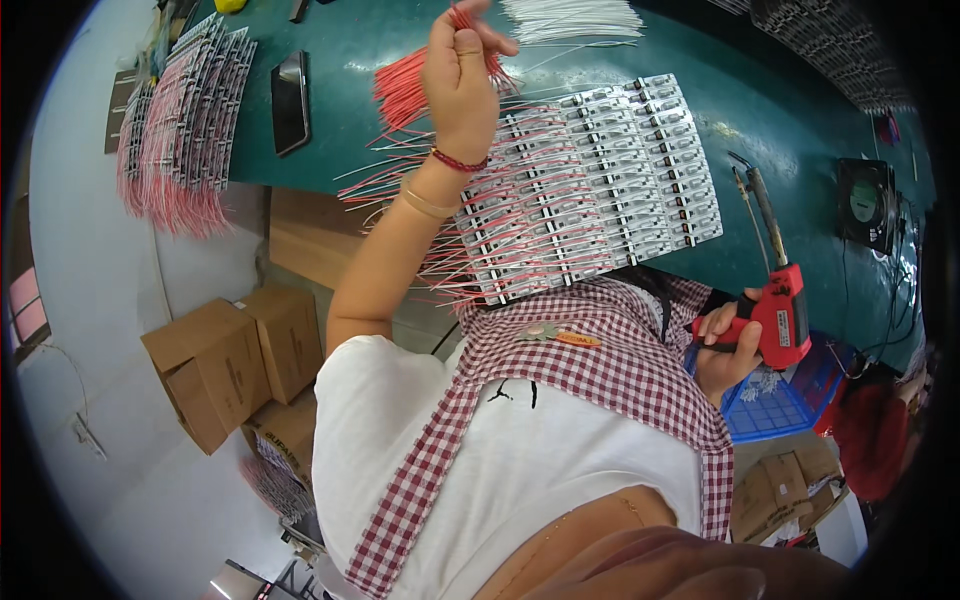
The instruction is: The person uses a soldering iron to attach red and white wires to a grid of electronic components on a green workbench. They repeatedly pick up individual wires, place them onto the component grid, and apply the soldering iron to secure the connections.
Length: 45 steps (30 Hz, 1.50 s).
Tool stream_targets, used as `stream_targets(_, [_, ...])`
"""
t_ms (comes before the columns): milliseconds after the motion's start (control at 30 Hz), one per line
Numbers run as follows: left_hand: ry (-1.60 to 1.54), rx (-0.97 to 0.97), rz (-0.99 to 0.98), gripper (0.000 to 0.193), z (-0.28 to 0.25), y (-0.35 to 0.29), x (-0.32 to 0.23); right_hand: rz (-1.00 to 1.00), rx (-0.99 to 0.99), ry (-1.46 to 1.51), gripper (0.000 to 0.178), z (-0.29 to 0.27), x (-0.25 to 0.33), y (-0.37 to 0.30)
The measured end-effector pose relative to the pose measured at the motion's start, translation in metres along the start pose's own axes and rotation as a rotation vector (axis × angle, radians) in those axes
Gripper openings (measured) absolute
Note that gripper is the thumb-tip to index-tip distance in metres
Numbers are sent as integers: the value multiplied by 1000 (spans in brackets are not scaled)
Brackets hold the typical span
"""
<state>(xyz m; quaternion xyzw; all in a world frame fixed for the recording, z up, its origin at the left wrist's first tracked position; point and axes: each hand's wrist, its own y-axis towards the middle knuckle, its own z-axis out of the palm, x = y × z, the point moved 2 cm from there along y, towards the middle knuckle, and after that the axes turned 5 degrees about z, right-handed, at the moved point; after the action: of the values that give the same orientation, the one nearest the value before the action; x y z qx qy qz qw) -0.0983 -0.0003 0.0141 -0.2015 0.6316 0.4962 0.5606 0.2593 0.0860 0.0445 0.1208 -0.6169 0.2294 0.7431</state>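
Observation:
My left hand (464, 75) reaches over a bundle of red wires (402, 90) on the far side of the table, its fingers closed around a few red wire ends. In my right hand (733, 345) is a red soldering gun (785, 318), gripped by the handle, its metal tip and thin feed tube pointing away from me. Between the hands lies a panel of white circuit boards (620, 170) with small black parts in rows. Red and white wires (500, 225) stick out from the panel's left side, partly under my left forearm. A pile of white wires (570, 18) lies farther back.
Finished-looking wired panels (190, 120) are stacked at the far left beside a black phone (291, 103). A black device (866, 205) with cables stands at the right. Below my right hand is a blue basket (770, 415). Cardboard boxes (215, 365) stand on the floor at left.

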Motion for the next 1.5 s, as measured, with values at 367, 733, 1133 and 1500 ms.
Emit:
stream_targets(367, [-89, -3, -53, 28, 4, -13, -2, -23, 47, 24, 45, 5, 2, 3])
stream_targets(733, [-89, 29, -52, 29, 3, -17, 2, -29, 38, 29, 46, 4, 3, 2])
stream_targets(1133, [155, 650, -156, 21, 52, -21, -54, 96, -13, 222, 59, 13, 24, 28])
stream_targets(1500, [24, 1005, -183, 13, 127, -77, -83, 240, 34, 122, 49, 38, 4, 54])
